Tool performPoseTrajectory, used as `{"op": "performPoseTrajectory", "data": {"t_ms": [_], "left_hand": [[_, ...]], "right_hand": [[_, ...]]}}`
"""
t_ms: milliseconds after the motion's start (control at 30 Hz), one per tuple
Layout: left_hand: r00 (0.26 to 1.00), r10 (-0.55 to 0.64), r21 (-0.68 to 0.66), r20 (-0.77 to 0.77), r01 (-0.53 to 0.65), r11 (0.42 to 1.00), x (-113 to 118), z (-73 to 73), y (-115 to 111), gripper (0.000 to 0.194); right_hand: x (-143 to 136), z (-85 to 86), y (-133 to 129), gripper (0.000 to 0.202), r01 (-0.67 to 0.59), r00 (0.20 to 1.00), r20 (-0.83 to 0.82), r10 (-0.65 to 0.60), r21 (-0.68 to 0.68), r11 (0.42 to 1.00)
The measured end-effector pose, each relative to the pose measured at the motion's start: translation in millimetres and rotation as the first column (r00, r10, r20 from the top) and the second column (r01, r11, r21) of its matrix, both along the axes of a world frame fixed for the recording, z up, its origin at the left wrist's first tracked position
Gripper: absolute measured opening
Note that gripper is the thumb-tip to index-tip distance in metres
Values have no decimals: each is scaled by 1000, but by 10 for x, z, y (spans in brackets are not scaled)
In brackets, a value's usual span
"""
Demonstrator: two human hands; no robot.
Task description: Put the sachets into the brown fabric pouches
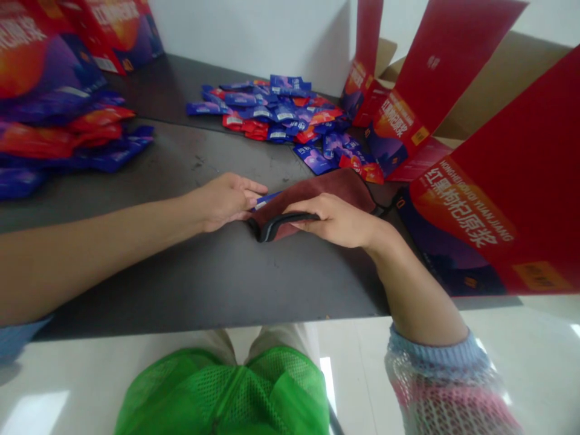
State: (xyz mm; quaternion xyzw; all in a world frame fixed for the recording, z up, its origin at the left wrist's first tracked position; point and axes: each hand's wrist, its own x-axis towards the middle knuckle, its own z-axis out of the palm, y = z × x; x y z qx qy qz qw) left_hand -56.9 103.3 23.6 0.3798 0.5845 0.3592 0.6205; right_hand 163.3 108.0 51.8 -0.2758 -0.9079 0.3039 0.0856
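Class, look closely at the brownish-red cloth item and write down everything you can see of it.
The cloth item looks soft and suede-like, brownish red with black edging. It lies slantwise on the dark table, its near end lifted and folded. The right hand grips the black edge there; the left hand is at that end, with a blue packet partly showing.

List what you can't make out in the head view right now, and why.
All in the head view:
- Most of the blue packet at the left hand: covered by the brown fabric piece.
- Some fingertips of the right hand: hidden by the fabric.
- Packets at far left: blurred, cut by the left edge.
- Inside the large right box: hidden by its wall.
- Fine print on the piled packets: too small.
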Motion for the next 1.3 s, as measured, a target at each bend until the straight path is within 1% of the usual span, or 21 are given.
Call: {"op": "performPoseTrajectory", "data": {"t_ms": [100,200,267,333,433,533,633,700,800,867,967,1000,1067,1133,1200,1233,1300], "left_hand": [[1000,7,32,22,-7,999,11,-13,14,47],[998,-58,49,10,57,997,3,-28,38,35],[996,-92,55,-20,93,994,-17,-41,62,30],[994,-96,57,-43,98,994,-46,-54,86,27],[994,-106,46,-36,107,993,-98,-71,111,26],[989,-137,32,-46,139,990,-135,-79,121,31],[985,-139,17,-103,141,990,-135,-71,116,29],[986,-113,14,-122,115,993,-123,-65,106,24],[992,-97,21,-82,99,995,-123,-65,92,24],[994,-97,27,-49,99,995,-144,-71,92,24],[992,-123,16,-9,123,992,-193,-81,110,24],[991,-134,9,6,134,991,-207,-85,120,24],[989,-142,-2,37,142,990,-226,-93,142,25],[990,-123,-6,62,124,992,-232,-98,159,27],[991,-114,-10,73,115,993,-231,-98,165,29],[990,-125,-9,67,126,992,-231,-95,165,30],[985,-166,1,39,166,986,-230,-85,158,34]], "right_hand": [[61,-20,63,31,69,997,-18,-69,16,997],[120,-64,147,34,126,991,-44,-123,57,990],[154,-98,209,35,171,984,-68,-164,116,978],[182,-133,267,35,254,967,-67,-245,199,946],[209,-173,332,38,394,907,7,-421,339,854],[219,-201,366,40,460,848,56,-527,417,784],[229,-227,386,38,499,827,21,-561,432,752],[238,-238,389,39,538,820,-66,-569,427,727],[224,-224,341,40,588,807,-227,-546,401,702],[178,-193,258,40,593,805,-299,-513,373,713],[52,-164,91,41,533,837,-341,-429,325,781],[0,-170,40,41,490,860,-326,-393,306,816],[-102,-216,-29,41,366,919,-251,-303,266,892],[-180,-294,-41,44,214,972,-152,-180,252,944],[-214,-372,-3,52,89,994,-77,-71,267,960],[-214,-401,27,56,55,998,-53,-42,278,959],[-185,-425,92,62,28,1000,-9,-27,282,959]]}}
